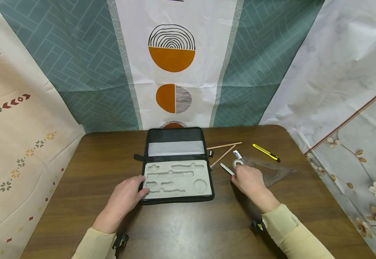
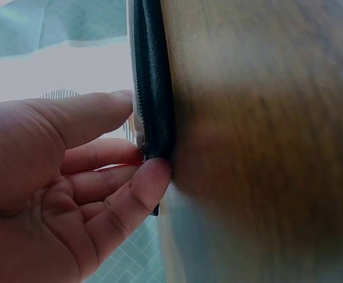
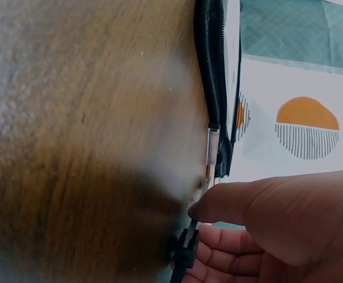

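Note:
A black zip case (image 1: pixel 176 135) lies spread flat on the table, its pale foam insert (image 1: pixel 181 183) full of tool-shaped recesses. My left hand (image 1: pixel 128 194) grips the case's left edge, thumb over the insert and a fingertip (image 2: pixel 153 180) against the zipped side. To the right of the case, my right hand (image 1: pixel 249 180) pinches a slim silver compass (image 1: pixel 227 169) between thumb and fingers close over the table. A black clamp (image 3: pixel 186 250) on the compass shows below the thumb in the right wrist view.
Beyond the right hand lie a clear set square (image 1: pixel 285 172), a white ring-shaped item (image 1: pixel 238 163) and an eraser (image 1: pixel 237 154). Two wooden pencils (image 1: pixel 223 156), a small black sharpener (image 1: pixel 211 153) and a yellow utility knife (image 1: pixel 265 152) are on the table (image 1: pixel 104 158). Hanging cloths surround it.

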Action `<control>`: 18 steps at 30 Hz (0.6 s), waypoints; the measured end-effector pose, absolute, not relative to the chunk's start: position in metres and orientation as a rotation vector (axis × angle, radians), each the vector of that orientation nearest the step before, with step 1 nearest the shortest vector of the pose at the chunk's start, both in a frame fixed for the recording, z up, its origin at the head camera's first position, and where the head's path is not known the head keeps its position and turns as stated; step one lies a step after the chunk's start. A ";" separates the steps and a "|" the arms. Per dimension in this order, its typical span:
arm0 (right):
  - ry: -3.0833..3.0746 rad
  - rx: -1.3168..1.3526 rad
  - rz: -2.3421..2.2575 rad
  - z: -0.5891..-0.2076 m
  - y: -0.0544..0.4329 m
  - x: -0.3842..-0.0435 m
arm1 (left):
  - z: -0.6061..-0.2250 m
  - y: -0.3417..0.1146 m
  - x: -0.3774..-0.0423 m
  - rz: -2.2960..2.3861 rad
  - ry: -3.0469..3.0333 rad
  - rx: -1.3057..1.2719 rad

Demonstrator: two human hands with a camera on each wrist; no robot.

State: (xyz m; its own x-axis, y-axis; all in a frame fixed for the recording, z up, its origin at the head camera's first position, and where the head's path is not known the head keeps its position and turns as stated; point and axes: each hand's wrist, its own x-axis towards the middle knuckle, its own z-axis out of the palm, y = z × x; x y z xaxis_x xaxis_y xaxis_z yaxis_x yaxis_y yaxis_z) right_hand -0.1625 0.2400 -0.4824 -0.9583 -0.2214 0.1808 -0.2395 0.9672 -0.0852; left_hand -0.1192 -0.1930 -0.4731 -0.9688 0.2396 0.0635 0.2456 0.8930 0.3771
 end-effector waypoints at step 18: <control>-2.944 0.426 0.294 -0.506 0.261 -0.175 | -0.473 -0.193 -0.119 -0.598 -3.046 -0.392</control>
